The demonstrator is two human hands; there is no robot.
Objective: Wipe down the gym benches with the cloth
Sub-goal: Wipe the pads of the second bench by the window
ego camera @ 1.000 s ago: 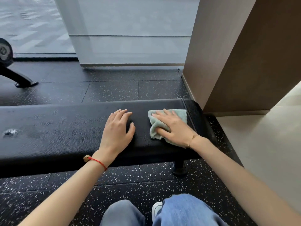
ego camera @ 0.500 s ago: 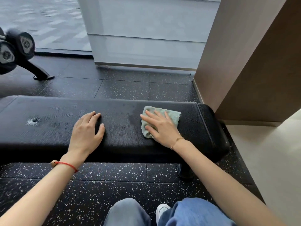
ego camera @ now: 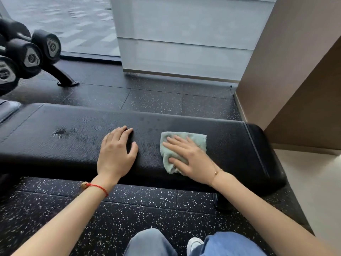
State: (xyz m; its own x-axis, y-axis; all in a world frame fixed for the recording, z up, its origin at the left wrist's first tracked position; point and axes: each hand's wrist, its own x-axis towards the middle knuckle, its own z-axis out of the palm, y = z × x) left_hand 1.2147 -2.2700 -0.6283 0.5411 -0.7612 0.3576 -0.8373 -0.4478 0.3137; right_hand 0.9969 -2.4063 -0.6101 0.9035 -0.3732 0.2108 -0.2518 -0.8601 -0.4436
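Note:
A black padded gym bench (ego camera: 55, 150) runs across the view from left to right. A crumpled pale green cloth (ego camera: 195, 140) lies on its right half. My right hand (ego camera: 190, 157) presses flat on the cloth, fingers spread, covering its near part. My left hand (ego camera: 116, 154) rests palm down on the bare pad just left of the cloth, holding nothing. Damp speckles show on the pad behind the cloth, and a dark wet spot (ego camera: 60, 132) sits further left.
A rack of black dumbbells (ego camera: 33, 56) stands at the far left behind the bench. A brown wall panel (ego camera: 295, 71) rises at the right, close to the bench's end. Speckled black rubber floor (ego camera: 147, 209) lies in front, with my knees at the bottom edge.
My right hand has slid the cloth leftward along the pad, away from the bench's right end. The left hand also shifted left, and the view swung left, bringing the dumbbells in.

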